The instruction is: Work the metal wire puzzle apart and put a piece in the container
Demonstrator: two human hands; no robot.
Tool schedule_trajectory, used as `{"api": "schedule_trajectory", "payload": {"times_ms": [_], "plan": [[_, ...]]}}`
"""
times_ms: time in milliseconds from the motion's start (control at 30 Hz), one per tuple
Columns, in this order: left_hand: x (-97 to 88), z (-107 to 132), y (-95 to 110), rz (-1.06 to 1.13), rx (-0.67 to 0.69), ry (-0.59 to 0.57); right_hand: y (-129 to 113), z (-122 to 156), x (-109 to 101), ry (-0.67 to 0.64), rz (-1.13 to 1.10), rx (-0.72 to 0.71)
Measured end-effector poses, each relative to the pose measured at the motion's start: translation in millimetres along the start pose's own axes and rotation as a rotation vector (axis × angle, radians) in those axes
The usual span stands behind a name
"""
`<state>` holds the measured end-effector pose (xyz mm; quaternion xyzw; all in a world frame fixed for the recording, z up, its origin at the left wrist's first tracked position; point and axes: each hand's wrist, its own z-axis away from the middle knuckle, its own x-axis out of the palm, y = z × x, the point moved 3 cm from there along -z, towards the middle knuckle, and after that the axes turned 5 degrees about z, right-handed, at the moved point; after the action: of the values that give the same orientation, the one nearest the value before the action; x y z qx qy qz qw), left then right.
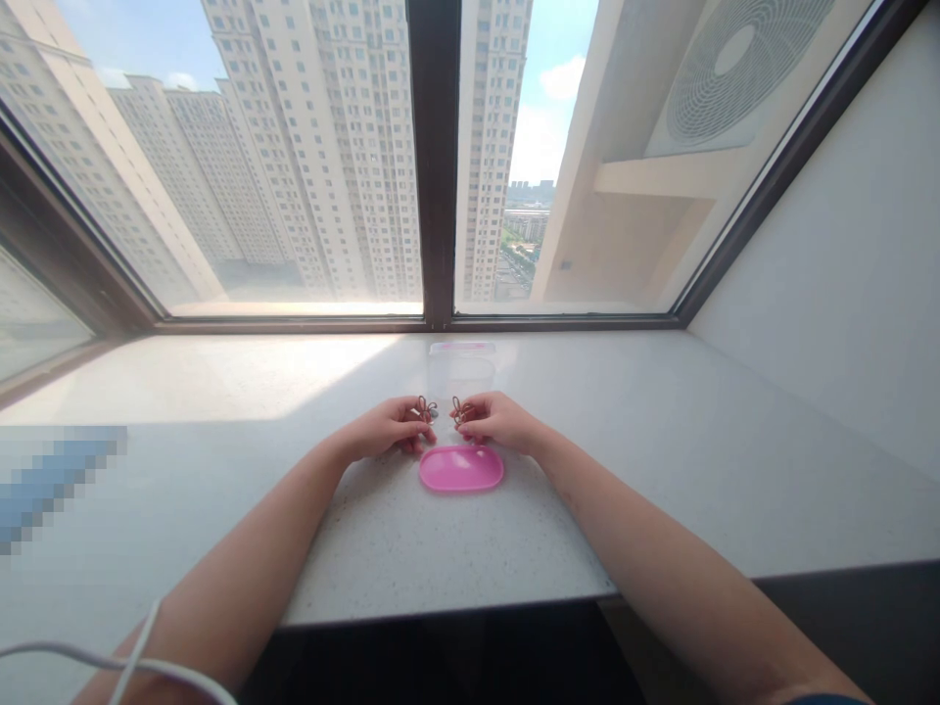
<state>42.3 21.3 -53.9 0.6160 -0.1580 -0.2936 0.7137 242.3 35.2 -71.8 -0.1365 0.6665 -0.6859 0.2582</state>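
Note:
My left hand (400,427) is closed, with thumb and fingers pinching a brown bow-shaped hair tie (424,408); a small greyish bit shows beside its loops. Facing it across a narrow gap, my right hand (493,423) pinches a second brown bow-shaped hair tie (459,409). Directly in front of both hands lies a pink oval lid (461,470), hollow side up. Behind them stands a clear plastic box (461,367), its outline faint against the pale surface. Whether anything is inside the box, I cannot tell.
A speckled white windowsill counter (382,558) carries everything and ends at a dark front edge. Dark window frames (439,196) rise at the back, and a white wall (829,255) bounds the right. A white cable (110,661) crosses near my left forearm. Something blue (55,480) is pixelated at left.

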Motion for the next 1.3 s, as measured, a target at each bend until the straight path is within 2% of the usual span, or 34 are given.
{"api": "schedule_trajectory", "payload": {"times_ms": [1300], "plan": [[0.3,-0.3,-0.1,-0.009,0.007,0.014,2.4,-1.1,-0.5,-0.008,0.012,-0.020]]}}
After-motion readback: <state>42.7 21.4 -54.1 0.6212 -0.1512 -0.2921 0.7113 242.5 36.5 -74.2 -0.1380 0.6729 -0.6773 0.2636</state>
